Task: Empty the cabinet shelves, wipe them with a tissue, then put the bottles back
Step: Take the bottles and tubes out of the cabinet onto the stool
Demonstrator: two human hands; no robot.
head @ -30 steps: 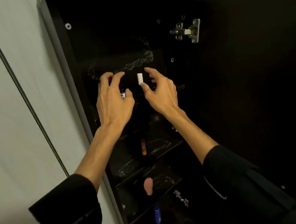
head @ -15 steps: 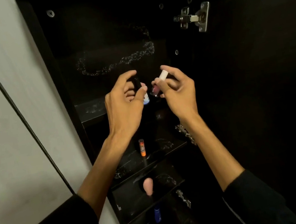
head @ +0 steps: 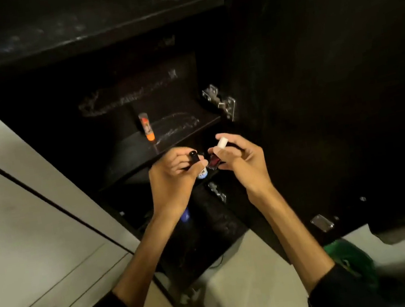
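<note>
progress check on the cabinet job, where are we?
Early, still emptying. Done: top shelf looks bare, dusty smears unwiped. In hand: left hand grips a black-capped bottle; right hand grips a white-capped bottle. Left: orange-based bottle still shelved; wiping and restocking not started.
</note>
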